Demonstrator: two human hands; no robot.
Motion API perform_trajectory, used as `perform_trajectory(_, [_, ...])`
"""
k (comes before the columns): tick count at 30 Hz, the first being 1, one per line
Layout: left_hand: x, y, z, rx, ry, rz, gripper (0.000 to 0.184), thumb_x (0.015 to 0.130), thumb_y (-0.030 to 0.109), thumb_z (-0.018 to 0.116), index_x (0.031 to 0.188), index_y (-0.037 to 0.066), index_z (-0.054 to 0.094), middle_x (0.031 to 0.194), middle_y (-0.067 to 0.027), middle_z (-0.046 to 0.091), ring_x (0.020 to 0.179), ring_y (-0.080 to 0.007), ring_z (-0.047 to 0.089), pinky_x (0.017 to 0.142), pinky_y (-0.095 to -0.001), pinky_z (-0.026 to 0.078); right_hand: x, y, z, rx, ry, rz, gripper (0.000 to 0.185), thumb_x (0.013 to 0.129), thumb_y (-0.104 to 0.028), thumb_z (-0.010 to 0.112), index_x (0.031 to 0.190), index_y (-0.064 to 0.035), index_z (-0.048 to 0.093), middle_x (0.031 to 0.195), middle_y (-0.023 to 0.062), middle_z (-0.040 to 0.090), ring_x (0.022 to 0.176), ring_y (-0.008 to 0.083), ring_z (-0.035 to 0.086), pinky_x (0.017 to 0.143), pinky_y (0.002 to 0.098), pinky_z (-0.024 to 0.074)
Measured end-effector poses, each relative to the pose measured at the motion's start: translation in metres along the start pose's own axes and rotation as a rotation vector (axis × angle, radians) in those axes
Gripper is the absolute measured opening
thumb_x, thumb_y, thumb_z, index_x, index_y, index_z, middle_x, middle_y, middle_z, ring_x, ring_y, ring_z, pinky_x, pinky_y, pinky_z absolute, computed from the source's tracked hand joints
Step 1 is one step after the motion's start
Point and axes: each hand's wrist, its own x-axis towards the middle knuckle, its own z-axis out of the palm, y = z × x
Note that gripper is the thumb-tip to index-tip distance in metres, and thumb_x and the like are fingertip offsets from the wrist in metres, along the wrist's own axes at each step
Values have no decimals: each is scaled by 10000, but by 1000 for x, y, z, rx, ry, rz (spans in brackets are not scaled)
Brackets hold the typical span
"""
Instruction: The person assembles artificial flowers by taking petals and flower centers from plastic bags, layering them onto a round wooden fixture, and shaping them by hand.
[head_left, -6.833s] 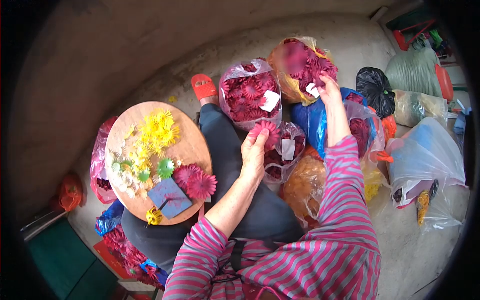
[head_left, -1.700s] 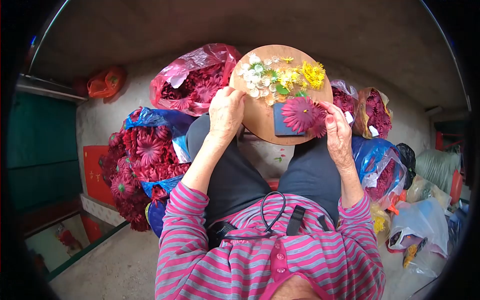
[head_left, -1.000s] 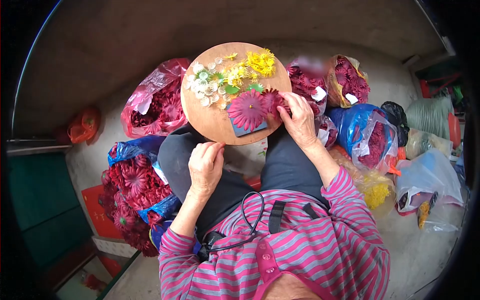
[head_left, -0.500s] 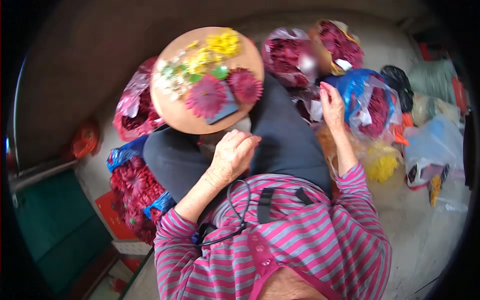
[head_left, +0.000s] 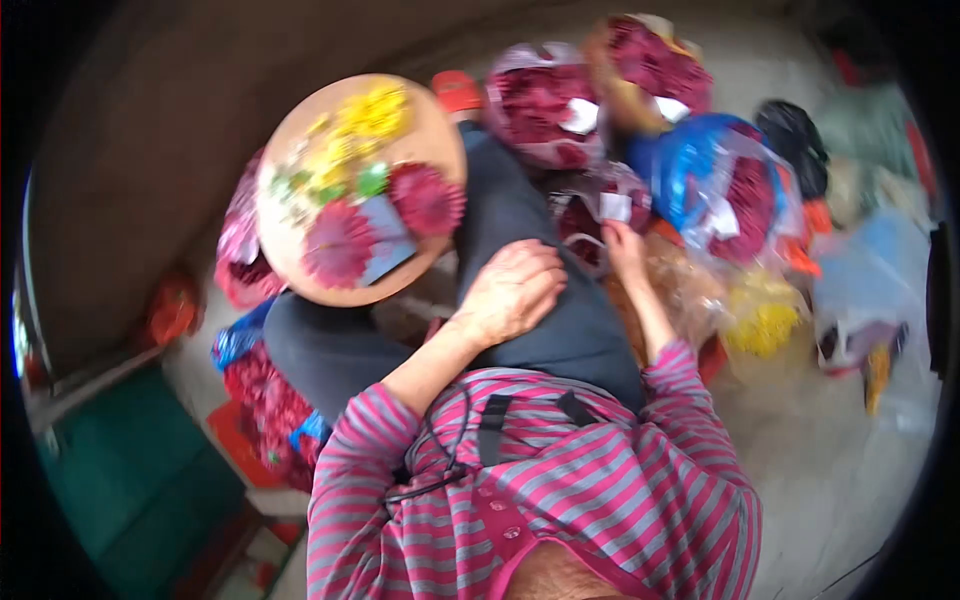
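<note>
My left hand (head_left: 515, 290) rests over my dark trouser leg, fingers close together and curled, with nothing visible in it. My right hand (head_left: 628, 252) is at the edge of a small clear bag (head_left: 585, 220) with dark red flowers and a white tag; its fingertips are blurred, so whether they grip anything is unclear. On the round wooden board (head_left: 290, 250) lie two dark red flowers (head_left: 338, 243), (head_left: 426, 199), a blue-grey square (head_left: 388, 240), yellow flowers (head_left: 375, 112), green pieces (head_left: 372, 179) and pale ones (head_left: 296, 195).
Bags of dark red flowers (head_left: 545, 100), (head_left: 655, 65) stand beyond my leg, with a blue bag (head_left: 680, 170) and a black bag (head_left: 792, 145) to their right. A bag of yellow flowers (head_left: 762, 318) and a pale plastic bag (head_left: 870, 290) lie at right. More red flowers (head_left: 275, 395) sit at left.
My right hand left the dark red flower on the board and moved to the small clear bag. My left hand moved from beside the board to over my leg. The view swung rightward.
</note>
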Motion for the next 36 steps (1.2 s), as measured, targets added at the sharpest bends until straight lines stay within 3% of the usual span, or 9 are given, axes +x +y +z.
perform_trajectory(4, [7,4,-10,-47,-7,85,197,779,112,644,961,56,591,1003,-102,593,937,-273,570,930,-403,433,19,-28,-8,130,-35,-97,254,920,-198,544,1096,-46,645,959,84,687,838,214,640,749,295,496])
perform_trajectory(7, [-19,19,-46,35,58,-21,190,782,113,649,956,64,592,961,-83,585,870,-253,569,856,-374,463,35,-86,-9,336,-148,-70,271,941,-178,521,1131,-10,620,1040,89,664,925,174,621,823,246,484])
perform_trajectory(9, [-41,35,-91,119,30,-90,170,778,117,658,930,69,600,916,-58,588,788,-233,569,735,-339,482,35,-118,-15,342,-147,-201,274,951,-168,510,1145,-1,609,1043,98,662,934,165,616,840,245,482])
perform_trajectory(11, [-67,39,-121,186,260,-197,86,744,77,662,805,72,601,728,-47,558,640,-221,531,601,-318,446,40,-131,-14,373,-155,-251,273,953,-164,508,1150,-2,605,1048,99,660,936,165,616,842,245,482])
perform_trajectory(13, [-95,39,-149,277,439,-454,55,737,52,647,778,58,611,710,-60,570,615,-232,522,580,-319,441,43,-140,-14,412,-146,-305,271,957,-156,506,1162,-4,598,1059,100,656,940,166,616,848,246,482])
perform_trajectory(16, [-116,14,-182,511,630,-749,51,753,43,643,797,39,619,738,-79,585,649,-251,544,609,-318,452,37,-162,-9,420,-141,-341,259,953,-141,509,1154,-6,600,1054,98,657,929,172,618,839,252,485])
perform_trajectory(20, [-109,-24,-201,582,720,-748,82,780,76,646,851,35,644,795,-61,598,648,-212,532,625,-293,447,26,-193,-7,381,-149,-375,227,936,-110,522,1115,-8,617,1026,91,664,891,188,626,805,266,495])
perform_trajectory(24, [-108,-46,-200,801,601,-754,72,754,81,655,824,69,639,808,-48,614,731,-240,594,674,-307,475,28,-195,-11,210,-170,-472,253,955,-124,515,1166,-6,591,1087,90,641,951,166,614,859,249,478])
perform_trajectory(36, [-118,-41,-204,605,650,-756,92,756,51,658,846,55,644,808,-30,607,681,-193,562,642,-273,455,11,-227,-12,244,-111,-501,195,912,-84,544,1072,-9,627,1019,86,663,861,189,625,786,262,497])
